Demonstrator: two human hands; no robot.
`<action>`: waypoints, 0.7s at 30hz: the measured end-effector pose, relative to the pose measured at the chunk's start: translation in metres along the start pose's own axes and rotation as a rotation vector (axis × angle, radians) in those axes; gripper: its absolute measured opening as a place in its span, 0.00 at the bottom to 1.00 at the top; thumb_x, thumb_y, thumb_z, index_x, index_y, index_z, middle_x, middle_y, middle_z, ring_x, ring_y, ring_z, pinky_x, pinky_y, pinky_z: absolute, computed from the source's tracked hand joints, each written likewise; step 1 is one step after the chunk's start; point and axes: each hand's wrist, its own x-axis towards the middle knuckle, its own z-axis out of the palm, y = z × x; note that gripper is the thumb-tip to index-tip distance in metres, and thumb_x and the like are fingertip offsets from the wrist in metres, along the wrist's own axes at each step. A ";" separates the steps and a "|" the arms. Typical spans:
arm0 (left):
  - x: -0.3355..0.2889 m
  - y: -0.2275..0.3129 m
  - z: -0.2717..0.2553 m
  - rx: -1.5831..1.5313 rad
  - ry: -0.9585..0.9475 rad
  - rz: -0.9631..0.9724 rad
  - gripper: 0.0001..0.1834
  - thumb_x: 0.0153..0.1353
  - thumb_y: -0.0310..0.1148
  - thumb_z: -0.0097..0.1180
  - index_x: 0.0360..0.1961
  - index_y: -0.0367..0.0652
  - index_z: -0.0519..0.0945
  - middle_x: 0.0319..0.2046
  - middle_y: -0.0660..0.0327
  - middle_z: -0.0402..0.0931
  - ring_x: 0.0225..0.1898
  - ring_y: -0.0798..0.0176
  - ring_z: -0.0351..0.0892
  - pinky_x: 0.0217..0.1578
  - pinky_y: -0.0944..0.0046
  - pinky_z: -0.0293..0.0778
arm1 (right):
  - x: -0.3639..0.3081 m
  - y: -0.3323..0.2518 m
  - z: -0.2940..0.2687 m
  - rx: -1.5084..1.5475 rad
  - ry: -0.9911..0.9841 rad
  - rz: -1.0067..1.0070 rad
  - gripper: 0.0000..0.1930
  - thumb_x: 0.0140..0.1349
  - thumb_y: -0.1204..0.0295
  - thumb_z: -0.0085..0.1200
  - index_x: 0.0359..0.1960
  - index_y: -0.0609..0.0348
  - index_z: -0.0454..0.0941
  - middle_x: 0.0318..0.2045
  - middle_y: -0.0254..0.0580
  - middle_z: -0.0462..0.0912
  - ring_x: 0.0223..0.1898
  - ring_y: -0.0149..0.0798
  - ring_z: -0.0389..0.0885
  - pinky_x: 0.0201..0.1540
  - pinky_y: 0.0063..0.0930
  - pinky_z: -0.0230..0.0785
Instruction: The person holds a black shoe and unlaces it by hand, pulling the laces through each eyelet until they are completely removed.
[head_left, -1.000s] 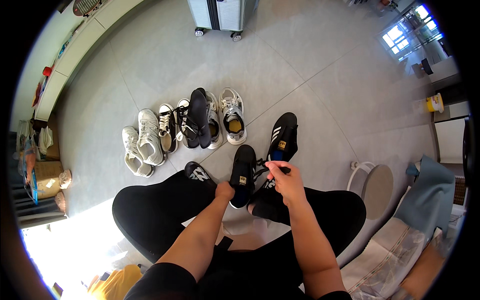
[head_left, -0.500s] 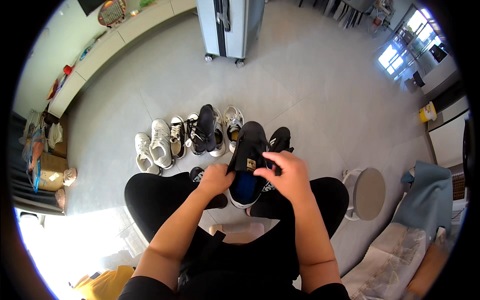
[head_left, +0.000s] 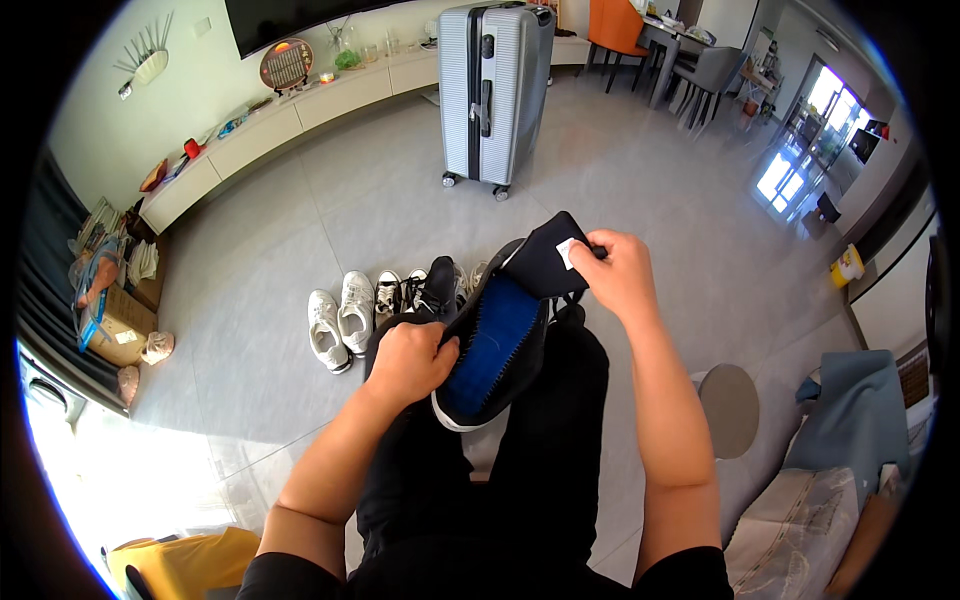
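A black shoe [head_left: 520, 365] with a white sole is tilted over my knees, its opening toward me. Inside lies a blue insole [head_left: 490, 345] with a jagged stitched edge. My left hand [head_left: 410, 362] grips the shoe's left side near the heel, thumb over the rim. At the far end, my right hand [head_left: 622, 275] pinches the wide black tongue [head_left: 540, 258] near its white label, holding it folded up and away from the opening. Part of another black shoe [head_left: 570, 313] shows just behind the held one, mostly hidden.
White sneakers [head_left: 324, 330] and black-and-white shoes [head_left: 389, 294] stand in a row ahead. A silver suitcase [head_left: 462, 110] stands farther off. To my right are a round stool [head_left: 729, 410] and a grey-blue cloth [head_left: 850, 420]; a cardboard box [head_left: 118, 330] sits at left.
The shoe has come up closer to me, and its tongue is pulled wide back, baring more blue insole. My knees have drawn together. The view has tipped up, showing more of the room.
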 end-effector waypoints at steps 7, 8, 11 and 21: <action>-0.018 -0.011 0.018 -0.139 0.117 0.019 0.15 0.53 0.34 0.58 0.16 0.35 0.72 0.11 0.47 0.68 0.14 0.44 0.70 0.16 0.53 0.64 | -0.021 -0.022 0.014 0.040 -0.053 -0.136 0.12 0.49 0.67 0.61 0.22 0.66 0.76 0.14 0.44 0.73 0.15 0.36 0.70 0.21 0.30 0.61; -0.021 -0.010 0.022 -0.154 0.127 0.002 0.15 0.53 0.34 0.58 0.16 0.35 0.73 0.11 0.47 0.68 0.14 0.44 0.70 0.16 0.53 0.65 | -0.026 -0.024 0.019 0.009 -0.088 -0.208 0.11 0.49 0.69 0.61 0.23 0.66 0.77 0.15 0.41 0.75 0.17 0.31 0.71 0.21 0.26 0.62; -0.029 -0.010 0.037 -0.186 0.155 -0.048 0.14 0.53 0.33 0.57 0.17 0.35 0.73 0.12 0.46 0.68 0.15 0.44 0.71 0.16 0.54 0.65 | -0.050 -0.030 0.038 -0.085 -0.173 -0.314 0.10 0.48 0.69 0.63 0.24 0.65 0.79 0.17 0.44 0.78 0.17 0.35 0.76 0.22 0.26 0.65; -0.037 -0.010 0.051 -0.202 0.208 0.022 0.09 0.52 0.30 0.58 0.19 0.38 0.74 0.13 0.48 0.70 0.15 0.44 0.71 0.15 0.56 0.66 | -0.112 -0.009 0.068 -0.896 -0.379 -0.850 0.04 0.37 0.74 0.55 0.14 0.59 0.73 0.14 0.36 0.71 0.16 0.31 0.75 0.13 0.22 0.64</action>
